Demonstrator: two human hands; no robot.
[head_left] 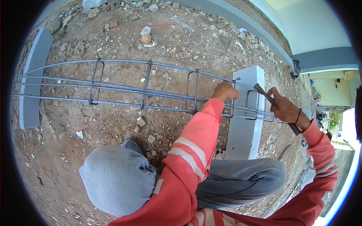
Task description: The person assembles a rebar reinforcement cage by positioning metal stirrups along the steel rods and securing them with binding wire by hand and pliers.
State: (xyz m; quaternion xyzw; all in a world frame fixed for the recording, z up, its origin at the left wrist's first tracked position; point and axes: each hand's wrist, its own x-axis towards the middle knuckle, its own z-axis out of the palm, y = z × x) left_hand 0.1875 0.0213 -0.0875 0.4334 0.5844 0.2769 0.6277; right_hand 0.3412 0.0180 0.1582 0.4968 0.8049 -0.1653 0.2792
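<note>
A long rebar cage (124,88), made of ribbed bars with square stirrups, stretches across the view. My left hand (225,91) is closed at its top bar, with the fingers curled against a stirrup (233,103) above the right-hand block. Part of the grip is hidden by the hand itself. My right hand (286,108) is wrapped round the handle of a hammer (266,96). Its dark metal head points up and left, close to the top bar and apart from my left hand.
A grey concrete block (243,139) props the cage near my right knee, and another grey block (30,109) lies under its left end. Stones and rubble (147,35) cover the dirt ground. A low wall edge (241,22) and a building (320,34) stand beyond.
</note>
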